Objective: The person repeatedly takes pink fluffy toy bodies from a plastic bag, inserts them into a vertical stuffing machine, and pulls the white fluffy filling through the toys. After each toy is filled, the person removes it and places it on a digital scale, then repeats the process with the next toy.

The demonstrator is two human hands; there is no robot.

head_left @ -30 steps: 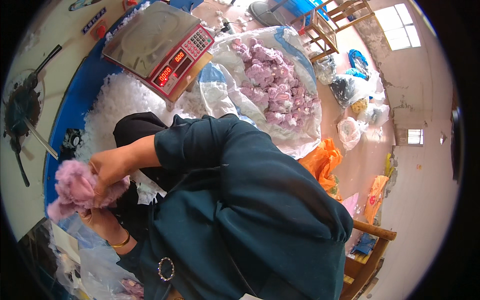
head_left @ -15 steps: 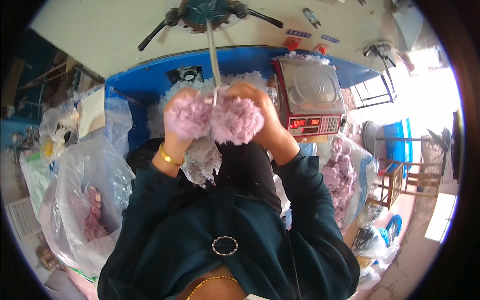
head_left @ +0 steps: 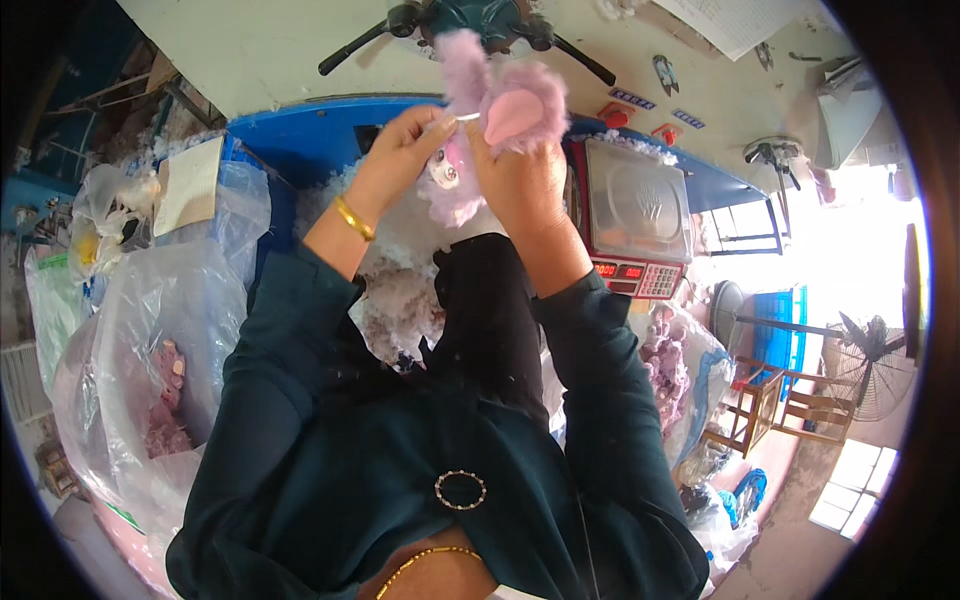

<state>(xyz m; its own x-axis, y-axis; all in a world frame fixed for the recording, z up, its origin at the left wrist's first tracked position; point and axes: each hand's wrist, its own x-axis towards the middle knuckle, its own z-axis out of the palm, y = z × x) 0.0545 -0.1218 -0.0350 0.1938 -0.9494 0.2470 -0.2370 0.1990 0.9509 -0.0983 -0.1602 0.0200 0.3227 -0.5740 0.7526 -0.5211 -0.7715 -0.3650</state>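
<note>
Fluffy lilac toy (head_left: 520, 112), pink-lined ear, pale face; outstretched left hand (head_left: 404, 152) and right hand (head_left: 527, 185) pinch it, fingers curled.

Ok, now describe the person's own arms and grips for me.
Both arms wear dark teal sleeves, the left sleeve and right sleeve each ending short of the wrist. The left grip is an ungloved five-fingered hand with a gold-coloured bangle at its wrist. The right grip is ungloved too, with no bangle showing.
</note>
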